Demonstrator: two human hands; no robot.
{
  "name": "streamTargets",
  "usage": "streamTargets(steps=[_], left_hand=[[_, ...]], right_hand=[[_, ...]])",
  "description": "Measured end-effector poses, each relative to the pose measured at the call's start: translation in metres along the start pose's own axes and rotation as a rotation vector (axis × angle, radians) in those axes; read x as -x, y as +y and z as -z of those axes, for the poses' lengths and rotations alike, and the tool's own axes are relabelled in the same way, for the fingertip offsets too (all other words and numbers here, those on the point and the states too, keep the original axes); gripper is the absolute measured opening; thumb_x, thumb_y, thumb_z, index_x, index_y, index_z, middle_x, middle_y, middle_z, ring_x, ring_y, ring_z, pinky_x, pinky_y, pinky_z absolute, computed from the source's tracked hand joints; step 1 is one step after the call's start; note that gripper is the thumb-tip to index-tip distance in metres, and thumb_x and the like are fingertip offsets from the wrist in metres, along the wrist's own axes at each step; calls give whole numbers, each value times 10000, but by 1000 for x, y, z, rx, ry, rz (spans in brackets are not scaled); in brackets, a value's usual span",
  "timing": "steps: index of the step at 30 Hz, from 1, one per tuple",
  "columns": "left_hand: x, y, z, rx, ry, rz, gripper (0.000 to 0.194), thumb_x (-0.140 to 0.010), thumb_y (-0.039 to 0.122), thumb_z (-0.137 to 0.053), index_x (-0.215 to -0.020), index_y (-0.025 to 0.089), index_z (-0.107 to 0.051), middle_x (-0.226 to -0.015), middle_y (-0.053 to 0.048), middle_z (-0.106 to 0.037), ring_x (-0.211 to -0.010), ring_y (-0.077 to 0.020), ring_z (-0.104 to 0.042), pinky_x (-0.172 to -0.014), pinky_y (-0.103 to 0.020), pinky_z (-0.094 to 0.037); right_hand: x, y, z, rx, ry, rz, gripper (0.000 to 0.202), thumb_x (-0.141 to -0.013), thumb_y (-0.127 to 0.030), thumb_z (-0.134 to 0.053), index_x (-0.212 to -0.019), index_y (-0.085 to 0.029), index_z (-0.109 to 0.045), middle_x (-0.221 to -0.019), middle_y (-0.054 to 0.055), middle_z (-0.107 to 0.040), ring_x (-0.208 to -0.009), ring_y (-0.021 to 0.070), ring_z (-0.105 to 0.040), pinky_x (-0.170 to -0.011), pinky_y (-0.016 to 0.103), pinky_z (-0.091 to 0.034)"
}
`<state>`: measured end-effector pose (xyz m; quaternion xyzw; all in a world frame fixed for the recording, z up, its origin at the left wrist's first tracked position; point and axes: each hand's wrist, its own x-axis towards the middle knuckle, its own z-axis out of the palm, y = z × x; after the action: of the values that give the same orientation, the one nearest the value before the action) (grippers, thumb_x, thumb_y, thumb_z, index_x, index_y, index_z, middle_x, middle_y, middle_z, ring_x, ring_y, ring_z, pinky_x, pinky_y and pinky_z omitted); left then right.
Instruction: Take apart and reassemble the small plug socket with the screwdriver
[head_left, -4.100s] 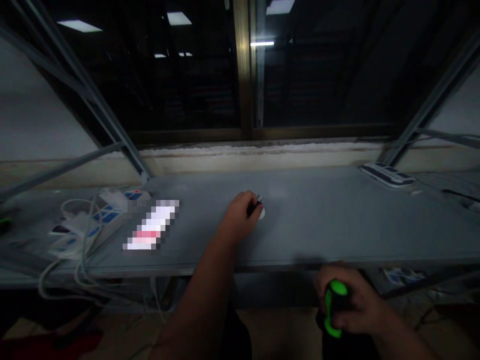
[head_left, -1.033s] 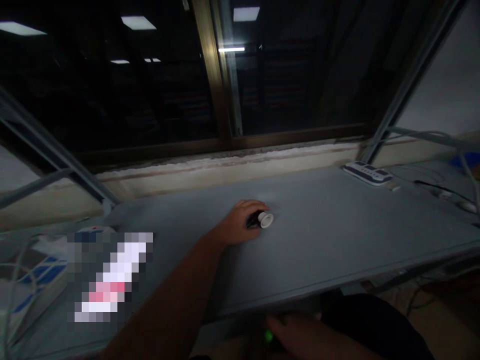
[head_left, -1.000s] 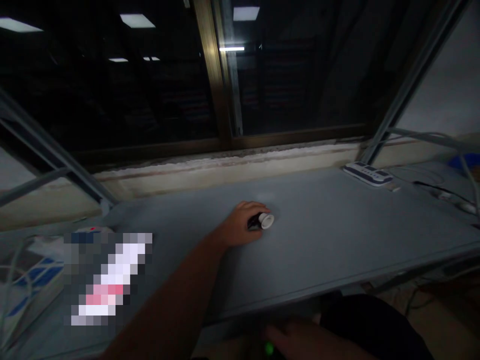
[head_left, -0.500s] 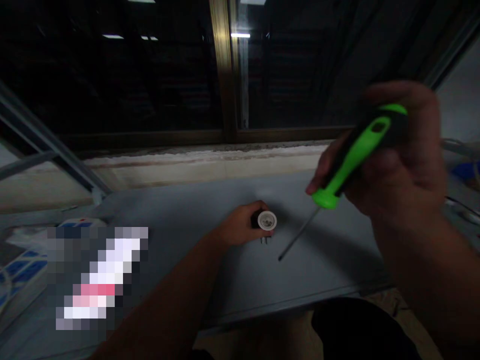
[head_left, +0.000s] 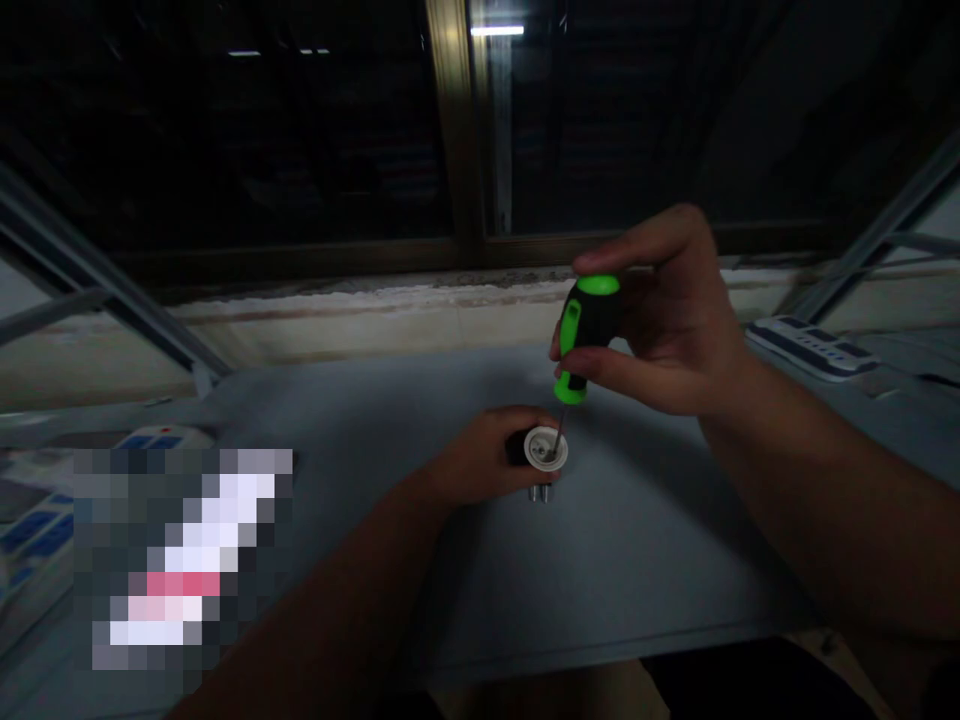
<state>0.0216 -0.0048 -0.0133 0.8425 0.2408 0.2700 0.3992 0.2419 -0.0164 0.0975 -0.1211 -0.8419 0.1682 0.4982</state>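
Screwdriver (head_left: 591, 322), metal-shafted, pinched by right hand (head_left: 679, 330), slants toward one o'clock from round white-faced plug (head_left: 540, 450), clasped in left hand (head_left: 478, 460).

A person's bare, five-fingered left hand (head_left: 487, 457) and bare right hand (head_left: 675, 315) join an uncovered left forearm (head_left: 337, 590) and an uncovered right forearm (head_left: 817, 465), each broadening from a narrower wrist. Below, plain black cloth with a rounded outline (head_left: 750, 682) covers what appears to be a leg on the right, while a smaller dark patch of clothing (head_left: 416, 707) shows farther left, any seams or weave lost in dim light.
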Motion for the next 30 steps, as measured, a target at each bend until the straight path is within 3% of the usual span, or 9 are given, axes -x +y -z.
streamTargets(steps=[5, 11, 17, 23, 30], left_hand=[[0, 4, 2, -82, 19, -32, 297, -811, 319, -838, -1002, 178, -660, -904, -11, -699, -806, -164, -655, -741, -280, -517], [0, 3, 2, -126, 27, -64, 342, -806, 390, -843, -979, 184, -631, -854, -6, -674, -757, -160, -626, -696, -285, -486], [0, 1, 0, -118, 24, -48, 325, -818, 406, -839, -949, 178, -649, -835, -14, -686, -757, -166, -644, -704, -293, -490], [-1, 1, 0, -137, 29, -67, 323, -806, 391, -853, -922, 168, -651, -874, -23, -691, -784, -169, -641, -710, -292, -487], [-2, -1, 0, -162, 33, -96, 347, -805, 425, -849, -925, 168, -651, -907, -38, -687, -822, -186, -635, -747, -317, -493]], right_hand=[[9, 6, -5, -14, -40, -75, 480, -883, -234, -781, -1270, -251, -497, -1023, -20, -560, -795, 97, -687, -619, 188, -574], [13, 23, -7, -94, -35, 18, 671, -741, -161, -870, -1309, -314, -549, -1021, -14, -594, -745, 125, -671, -550, 215, -567], [14, 25, -5, -93, -5, 44, 772, -654, -80, -889, -1317, -351, -600, -961, -3, -665, -743, 194, -709, -549, 290, -600], [15, 21, -3, -77, -25, 26, 784, -654, -99, -902, -1338, -371, -632, -930, -14, -728, -758, 214, -730, -601, 323, -617], [13, 16, -1, -78, -65, 2, 813, -656, -78, -893, -1364, -373, -620, -938, -10, -700, -808, 202, -734, -598, 293, -646]])
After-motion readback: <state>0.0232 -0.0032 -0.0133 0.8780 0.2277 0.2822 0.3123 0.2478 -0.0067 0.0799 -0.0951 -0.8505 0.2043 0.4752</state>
